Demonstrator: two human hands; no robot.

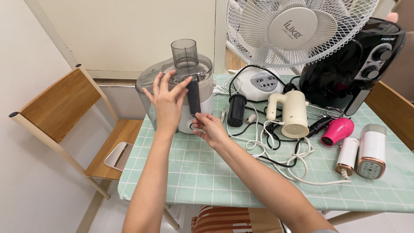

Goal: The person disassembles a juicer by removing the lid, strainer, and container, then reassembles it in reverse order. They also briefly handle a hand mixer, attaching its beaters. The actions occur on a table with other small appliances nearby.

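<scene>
Left hand grip: the left hand point(167, 103) lies spread wide and flat against the front of the grey-and-white juicer with a clear smoky lid point(181, 88), fingers fanned upward, clasping nothing.
Right hand grip: the right hand point(210, 128) is pinched narrow, thumb and fingertips closed on the lower end of the dark grey locking arm point(193, 96) that runs down the juicer's front.
Juicer look: upright, with a tall see-through feed tube on top and a round dial low on its body, partly covered by the hands.
Juicer place: at the back left corner of the surface point(194, 172), which wears a green checked cloth.
Right of the juicer: a small black cylindrical cup point(236, 110), a cream hand mixer point(291, 113), a tangle of white and black cords point(280, 151), a pink hair dryer point(337, 130).
Behind those: a white standing fan point(293, 30) and a black air fryer point(358, 64).
Left of the juicer: a wooden chair point(69, 116), just beside the surface.
</scene>
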